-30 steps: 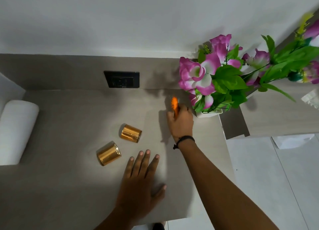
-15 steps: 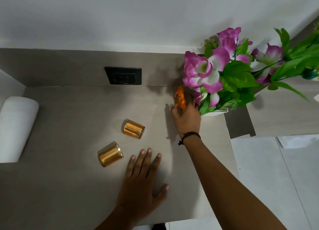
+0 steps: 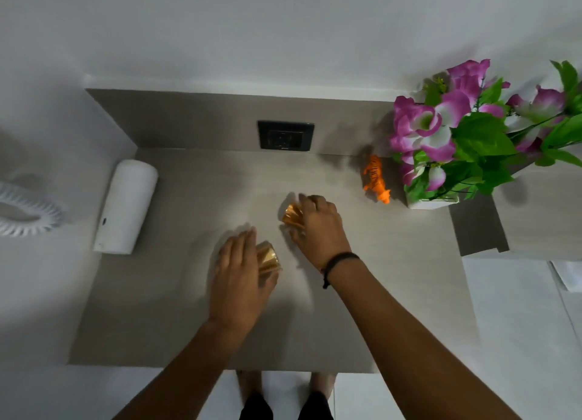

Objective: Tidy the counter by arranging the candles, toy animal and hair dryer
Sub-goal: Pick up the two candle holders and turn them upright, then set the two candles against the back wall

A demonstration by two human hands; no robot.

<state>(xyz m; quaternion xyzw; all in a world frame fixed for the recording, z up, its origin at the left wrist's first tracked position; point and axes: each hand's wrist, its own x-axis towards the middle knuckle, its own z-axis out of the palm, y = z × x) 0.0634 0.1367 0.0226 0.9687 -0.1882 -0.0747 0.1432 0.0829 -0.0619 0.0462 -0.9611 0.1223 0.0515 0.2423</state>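
Note:
Two gold candle jars lie on the grey counter (image 3: 163,309). My left hand (image 3: 241,278) curls over the nearer gold candle (image 3: 268,256), fingers wrapped on its left side. My right hand (image 3: 318,227) grips the farther gold candle (image 3: 292,214) from the right. The orange toy tiger (image 3: 374,178) stands free at the back right, beside the flower pot. A white hair dryer (image 3: 126,205) lies at the counter's left edge, its coiled cord (image 3: 28,218) trailing off to the left. Both hands are motion-blurred.
A white pot of pink artificial flowers (image 3: 447,142) stands at the back right corner. A black wall socket (image 3: 286,135) sits in the backsplash. A lower wooden surface (image 3: 541,218) adjoins on the right. My feet (image 3: 283,397) show below the front edge.
My right hand let go of the toy tiger beside the flower pot and came back to the farther candle. My left hand left the counter and closed on the nearer candle. The view shifted left.

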